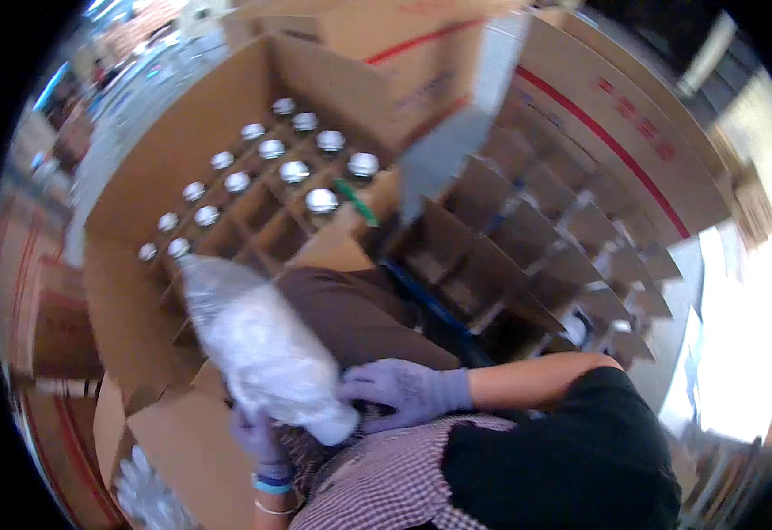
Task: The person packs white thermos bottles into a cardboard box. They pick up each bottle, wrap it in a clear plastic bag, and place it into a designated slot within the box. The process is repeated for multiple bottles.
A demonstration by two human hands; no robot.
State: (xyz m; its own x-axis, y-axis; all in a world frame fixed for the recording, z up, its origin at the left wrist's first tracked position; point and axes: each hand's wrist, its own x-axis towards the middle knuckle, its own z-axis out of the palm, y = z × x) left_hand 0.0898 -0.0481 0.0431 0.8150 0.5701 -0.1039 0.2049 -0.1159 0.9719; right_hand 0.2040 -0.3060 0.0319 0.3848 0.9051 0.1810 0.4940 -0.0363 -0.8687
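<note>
A bottle-shaped bundle in white, translucent plastic wrap (266, 344) lies slantwise over my lap, its narrow end pointing to the open carton at the left. My left hand (260, 442), in a purple-grey glove, grips its lower left side, with the fingers partly behind it. From the right, my right hand (408, 393), gloved alike, closes its bent fingers on the bundle's wide end. Silver-capped bottles (294, 172) stand upright in the divided carton (134, 203). A green strip (356, 202) lies by the caps at its right edge.
To the right stands another open carton (616, 132) with a red stripe and cardboard dividers (536, 234). A further carton (430, 79) is behind, and stacked cartons (54, 309) are at far left. Crumpled clear plastic (149, 490) lies at lower left.
</note>
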